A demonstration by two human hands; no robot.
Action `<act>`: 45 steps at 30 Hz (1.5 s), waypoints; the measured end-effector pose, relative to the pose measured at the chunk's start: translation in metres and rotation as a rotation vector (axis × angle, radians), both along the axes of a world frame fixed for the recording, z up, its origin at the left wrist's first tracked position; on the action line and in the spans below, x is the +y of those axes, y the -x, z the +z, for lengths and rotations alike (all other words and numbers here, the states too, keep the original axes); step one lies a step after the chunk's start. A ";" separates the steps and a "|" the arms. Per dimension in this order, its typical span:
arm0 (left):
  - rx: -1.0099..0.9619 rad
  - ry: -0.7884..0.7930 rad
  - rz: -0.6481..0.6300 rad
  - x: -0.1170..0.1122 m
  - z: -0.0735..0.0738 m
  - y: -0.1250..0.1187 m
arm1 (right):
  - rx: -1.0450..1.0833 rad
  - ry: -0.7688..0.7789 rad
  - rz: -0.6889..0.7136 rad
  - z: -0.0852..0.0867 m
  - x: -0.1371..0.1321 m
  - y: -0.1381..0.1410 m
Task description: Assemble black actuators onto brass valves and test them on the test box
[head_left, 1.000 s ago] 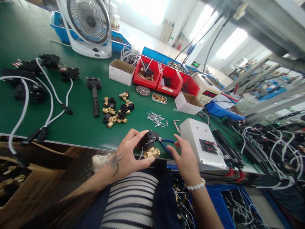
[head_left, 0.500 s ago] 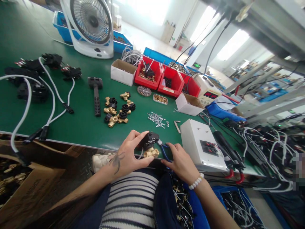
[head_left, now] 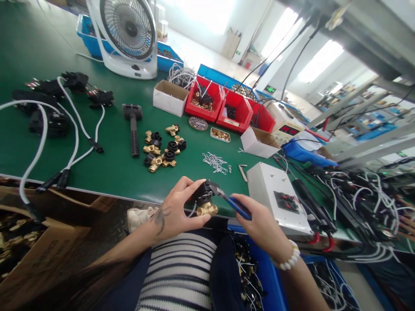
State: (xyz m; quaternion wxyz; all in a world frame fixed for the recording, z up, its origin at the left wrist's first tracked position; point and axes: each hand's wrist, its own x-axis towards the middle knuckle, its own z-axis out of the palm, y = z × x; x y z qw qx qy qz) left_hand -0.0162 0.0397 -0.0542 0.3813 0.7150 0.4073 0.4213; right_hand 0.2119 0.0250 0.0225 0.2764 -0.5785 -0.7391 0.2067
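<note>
- Brass tee-shaped valve body (head_left: 207,210), topped with a black plastic housing (head_left: 205,193), clasped in the left hand (head_left: 177,209), with thumb low beside the metal and fingers against the plastic.
- Blue-handled steel pliers (head_left: 240,209), gripped in the right hand (head_left: 261,220), with the nose at the housing's top, seemingly in contact.
- Probably weighs most at the brass end and handles as rigid; may feel slippery on smooth metal, more fragile in the plastic.
- Best held across brass and plastic together, leaving the upper face open to the pliers.
- Sits between both hands, at the near edge of the green tabletop (head_left: 129,181).
- Farther out, heaped thin silver wire clips (head_left: 215,163); leftward, clustered small brass-and-black fittings (head_left: 156,163).
</note>
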 end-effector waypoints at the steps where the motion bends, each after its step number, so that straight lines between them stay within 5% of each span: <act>1: 0.001 0.001 -0.005 0.000 0.000 0.000 | -0.037 0.018 0.007 0.001 0.000 -0.003; 5: -0.018 -0.020 -0.012 0.002 -0.002 0.000 | 0.280 -0.337 -0.272 0.004 -0.002 -0.008; 7: -0.022 -0.026 -0.011 0.002 -0.003 0.000 | 0.369 -0.443 -0.304 0.000 -0.002 -0.004; 12: -0.019 -0.029 -0.020 0.003 -0.006 0.000 | -0.080 -0.064 0.083 -0.009 -0.002 0.000; 18: -0.015 -0.059 -0.023 0.003 -0.006 0.000 | 0.279 -0.488 -0.293 -0.004 -0.001 -0.001; 23: 0.001 -0.054 -0.019 0.003 -0.004 0.001 | -0.153 -0.053 0.099 0.001 0.001 -0.004; 28: 0.012 -0.064 -0.043 0.004 -0.002 0.001 | 0.225 -0.545 -0.334 0.001 0.003 -0.005; 30: 0.016 -0.064 -0.044 0.004 -0.002 0.001 | 0.141 -0.457 -0.216 -0.003 0.001 -0.002; 33: 0.021 -0.068 -0.043 0.004 -0.002 0.000 | -0.162 -0.102 0.112 -0.004 0.000 0.000; 35: 0.021 -0.072 -0.042 0.004 -0.002 0.000 | -0.146 -0.142 0.055 0.000 0.000 -0.002; 39: 0.006 -0.085 -0.036 0.004 -0.003 0.000 | 0.173 -0.530 -0.316 -0.001 -0.001 -0.002; 43: 0.007 -0.076 -0.044 0.004 -0.003 0.000 | -0.160 -0.169 0.022 -0.005 -0.003 0.002; 45: 0.005 -0.069 -0.038 0.004 -0.003 0.000 | -0.226 -0.091 0.082 -0.003 -0.003 0.000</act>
